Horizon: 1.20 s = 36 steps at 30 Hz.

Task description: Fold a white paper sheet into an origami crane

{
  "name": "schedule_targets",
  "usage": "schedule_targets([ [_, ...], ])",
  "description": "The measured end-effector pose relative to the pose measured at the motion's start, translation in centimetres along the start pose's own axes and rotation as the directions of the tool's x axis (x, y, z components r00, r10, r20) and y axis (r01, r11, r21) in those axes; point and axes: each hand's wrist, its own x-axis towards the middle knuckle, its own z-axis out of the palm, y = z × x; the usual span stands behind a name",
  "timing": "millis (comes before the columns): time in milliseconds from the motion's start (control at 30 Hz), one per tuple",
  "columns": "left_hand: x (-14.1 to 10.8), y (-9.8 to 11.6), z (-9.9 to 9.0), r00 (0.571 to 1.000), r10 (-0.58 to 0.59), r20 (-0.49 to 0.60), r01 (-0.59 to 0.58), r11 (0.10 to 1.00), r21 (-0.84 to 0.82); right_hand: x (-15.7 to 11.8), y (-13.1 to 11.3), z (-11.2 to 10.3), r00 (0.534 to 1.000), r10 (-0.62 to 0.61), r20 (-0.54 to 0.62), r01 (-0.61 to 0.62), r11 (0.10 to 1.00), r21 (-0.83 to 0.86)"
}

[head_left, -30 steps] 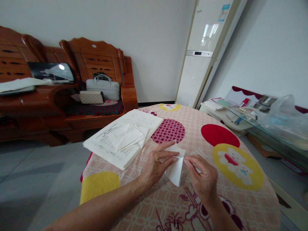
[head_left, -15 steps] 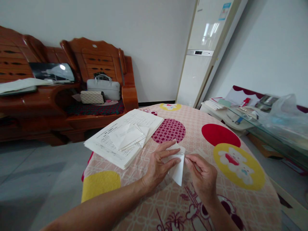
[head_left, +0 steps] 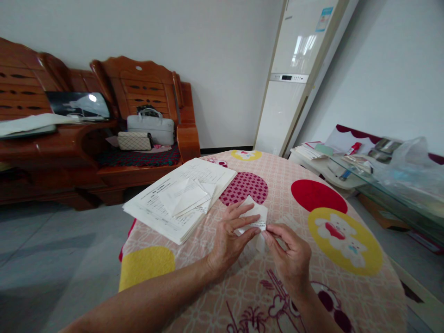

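A small folded sheet of white paper (head_left: 255,214) with a line of print lies between my hands on the table. Over its left part rests my left hand (head_left: 233,233), thumb and fingers closed on the paper. The fingertips of my right hand (head_left: 290,249) pinch the paper's right edge. A pale flap pokes out below my left thumb, partly hidden by the hand. To the left is a stack of printed sheets (head_left: 166,217), with folded paper pieces (head_left: 189,196) on top.
A patterned cloth covers the round table (head_left: 222,296). Beyond it stand wooden chairs (head_left: 145,78) holding a grey bag (head_left: 163,129) and a quilted purse (head_left: 134,141). At the right, a glass shelf (head_left: 378,189) bears papers and a plastic bag (head_left: 405,162). A tall white air conditioner (head_left: 277,111) stands behind.
The paper's lower flap, which pointed down toward me, now shows much less below my hands. More of the upper part is visible. My right fingertips have moved slightly down along the edge.
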Motion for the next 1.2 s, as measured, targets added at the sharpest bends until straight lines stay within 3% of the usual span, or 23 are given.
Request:
schedule_targets([
  [167, -0.2, -0.3, 0.1, 0.998, 0.059, 0.016, -0.06, 0.998, 0.035, 0.0, -0.2, -0.1, 1.0, -0.027, -0.014, 0.027, 0.998, -0.057],
  [367, 0.3, 0.4, -0.7, 0.975, 0.218, 0.044, -0.222, 0.942, 0.252, 0.0, -0.3, -0.4, 0.998, -0.051, -0.026, 0.049, 0.996, -0.071],
  [467, 0.7, 0.8, -1.0, 0.959, 0.273, 0.078, -0.283, 0.925, 0.253, 0.1, -0.3, -0.4, 0.998, -0.055, -0.034, 0.053, 0.996, -0.07],
  [933, 0.9, 1.4, -1.5, 0.97, 0.14, 0.197, -0.139, 0.99, -0.019, 0.2, -1.1, -0.6, 0.992, -0.122, 0.039, 0.124, 0.992, -0.041],
  [1200, 1.4, 1.3, -2.4, 0.914, 0.213, 0.344, -0.225, 0.974, -0.007, 0.3, -1.5, -0.7, 0.993, -0.084, 0.086, 0.084, 0.996, 0.006],
])
